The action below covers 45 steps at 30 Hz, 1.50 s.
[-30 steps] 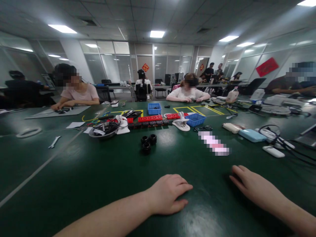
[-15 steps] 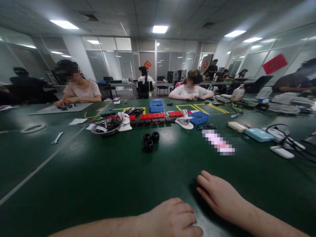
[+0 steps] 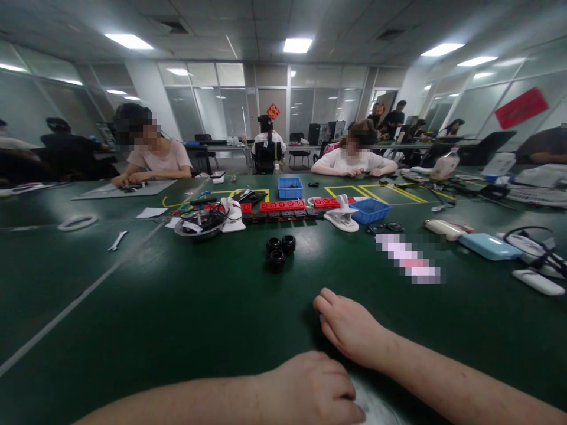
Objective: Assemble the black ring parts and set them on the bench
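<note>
My left hand is low in the middle of the view, back upward, over the green table. Its fingers point right, loosely bent with small gaps between them, and nothing shows in them. Just beyond it and to the right, my right hand rests at the table surface, its fingers curled in; the palm side is hidden and no object shows in it. The two hands are apart. Farther off, ahead of my right hand, three black ring-like parts stand in a tight cluster, touched by neither hand.
Behind the rings are a metal bowl of cables, red-and-black blocks, a white clip and blue bins. A wrench lies left; a light-blue case and cables lie right. Co-workers sit across the table.
My right hand has moved left and slightly forward, its fingers now more curled. My left hand stays nearly in place. The view has turned slightly left, shifting the background to the right.
</note>
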### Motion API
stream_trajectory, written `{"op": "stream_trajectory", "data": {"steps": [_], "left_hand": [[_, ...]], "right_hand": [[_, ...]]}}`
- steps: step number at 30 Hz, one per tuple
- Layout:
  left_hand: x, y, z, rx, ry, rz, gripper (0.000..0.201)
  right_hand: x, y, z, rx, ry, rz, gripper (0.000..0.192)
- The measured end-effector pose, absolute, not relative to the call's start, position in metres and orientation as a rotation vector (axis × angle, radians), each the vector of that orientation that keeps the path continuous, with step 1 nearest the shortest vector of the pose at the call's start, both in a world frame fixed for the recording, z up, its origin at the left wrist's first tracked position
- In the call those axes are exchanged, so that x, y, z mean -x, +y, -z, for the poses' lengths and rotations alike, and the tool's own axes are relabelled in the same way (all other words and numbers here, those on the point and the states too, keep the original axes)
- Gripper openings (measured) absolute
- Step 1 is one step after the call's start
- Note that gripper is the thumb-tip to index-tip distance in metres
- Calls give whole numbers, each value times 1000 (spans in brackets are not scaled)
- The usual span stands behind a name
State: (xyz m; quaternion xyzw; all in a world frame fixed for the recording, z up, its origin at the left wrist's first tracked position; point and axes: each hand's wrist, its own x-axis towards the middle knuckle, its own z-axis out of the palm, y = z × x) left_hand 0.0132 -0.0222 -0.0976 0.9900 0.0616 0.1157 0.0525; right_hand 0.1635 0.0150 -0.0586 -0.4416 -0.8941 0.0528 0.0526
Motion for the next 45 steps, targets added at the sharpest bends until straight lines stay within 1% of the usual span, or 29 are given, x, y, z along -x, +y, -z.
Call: {"op": "stream_trajectory", "data": {"steps": [4,9,15,17,24,29,35,43,45], "left_hand": [[-11,-18,93,-2965,255,-307,27],[-12,-17,93,-2922,265,-303,26],[-12,-14,98,-2905,260,-313,20],[-11,-13,100,-2891,265,-334,18],[-12,-10,100,-2836,289,-315,18],[-11,-10,94,-2841,291,-271,20],[-11,-10,90,-2855,301,-219,18],[-13,-8,93,-2829,301,-260,16],[-12,-8,92,-2828,282,-287,15]], "right_hand": [[-155,27,62,1340,-2657,-151,14],[-152,42,71,1280,-2611,-182,16],[-148,64,81,1287,-2464,-264,41],[-146,71,82,1332,-2394,-297,43],[-141,93,84,1446,-2237,-384,33],[-137,112,89,1417,-2180,-411,33],[-131,126,99,1301,-2120,-371,30],[-130,128,104,1219,-2094,-373,30],[-130,130,105,1220,-2083,-386,35]]}}
